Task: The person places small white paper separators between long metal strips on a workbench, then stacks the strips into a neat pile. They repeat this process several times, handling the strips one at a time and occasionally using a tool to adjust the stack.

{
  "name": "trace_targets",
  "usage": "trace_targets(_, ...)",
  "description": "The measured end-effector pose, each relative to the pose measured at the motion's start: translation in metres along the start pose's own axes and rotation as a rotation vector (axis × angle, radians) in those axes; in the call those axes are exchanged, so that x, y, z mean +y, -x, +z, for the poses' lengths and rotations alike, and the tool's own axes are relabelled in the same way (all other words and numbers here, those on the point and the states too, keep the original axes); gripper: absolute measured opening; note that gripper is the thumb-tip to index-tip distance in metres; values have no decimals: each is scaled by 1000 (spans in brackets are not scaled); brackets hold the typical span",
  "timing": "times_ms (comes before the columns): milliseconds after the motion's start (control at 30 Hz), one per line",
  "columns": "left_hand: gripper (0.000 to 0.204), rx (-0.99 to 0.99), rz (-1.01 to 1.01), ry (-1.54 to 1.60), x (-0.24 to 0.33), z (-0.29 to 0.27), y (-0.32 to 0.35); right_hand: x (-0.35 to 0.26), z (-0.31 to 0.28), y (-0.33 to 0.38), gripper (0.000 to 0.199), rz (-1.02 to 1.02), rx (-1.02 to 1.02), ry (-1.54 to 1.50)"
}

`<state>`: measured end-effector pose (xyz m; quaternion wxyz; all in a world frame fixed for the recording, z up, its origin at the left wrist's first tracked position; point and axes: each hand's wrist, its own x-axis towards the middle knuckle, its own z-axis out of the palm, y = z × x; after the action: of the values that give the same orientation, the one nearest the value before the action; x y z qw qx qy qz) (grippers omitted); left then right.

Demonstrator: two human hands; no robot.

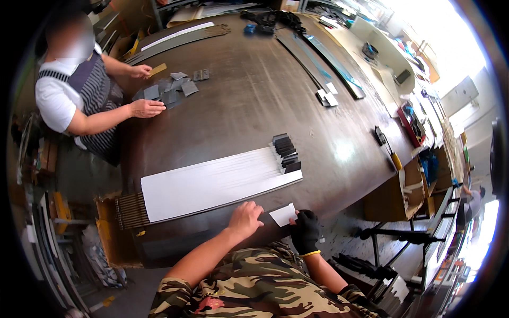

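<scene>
Right hand in a black glove, pinching a small white card by its right edge. Left hand bare, fingers curled, resting just left of the card, touching the desk edge. Just past both hands, long white strips lying flat, with small black pieces stacked at their right end.

A long row of flat strips lies across the near part of the table, its left end jutting past the table's left edge. A stack of small plates sits on the row's right end. Near the table's near edge, just right of the left hand, the right hand holds a small card. At the far left, another person's hands rest beside scattered small squares. Long bars lie far right.
</scene>
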<state>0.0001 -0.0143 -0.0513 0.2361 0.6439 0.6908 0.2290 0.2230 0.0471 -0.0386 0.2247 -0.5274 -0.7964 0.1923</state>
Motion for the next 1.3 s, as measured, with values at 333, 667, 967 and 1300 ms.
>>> trace_targets(333,18,-218,-45,368,-13,-24,-15,-2,-27,-14,29,76,-42,-433)
trace_targets(667,17,-79,-231,763,27,-41,-9,-58,-56,-36,19,28,46,-162)
trace_targets(967,18,-79,-81,889,43,-58,-1,-71,-31,-16,14,4,-181,-283)
trace_targets(1300,23,-131,-175,1081,31,-46,3,-68,-32,-20,14,-47,-301,-287)
